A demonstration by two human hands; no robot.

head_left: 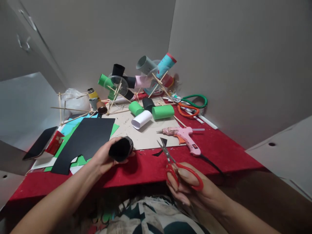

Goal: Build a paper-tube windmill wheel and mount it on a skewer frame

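Note:
My left hand [107, 156] is wrapped round a black paper tube [121, 149], its open end facing me. In my right hand [190, 182] is a pair of scissors [170, 159] with red handles, fingers in the loops and the blades slightly apart, pointing away from me. Small black paper scraps [158, 153] lie by the blade tips. Left of the tube spreads a cut sheet of black paper [90, 136] over green and blue sheets. Beyond my hands, green tubes [163, 112], a white tube [141, 119] and a black tube [148, 104] rest on a pale board [122, 130].
A pink glue gun [182, 135] lies at right, its cord running over the red cloth [231, 152]. Behind it are large scissors [192, 105] with green and orange handles. Stick frames carrying paper tubes [118, 86] stand at the back. A phone [41, 143] is at left.

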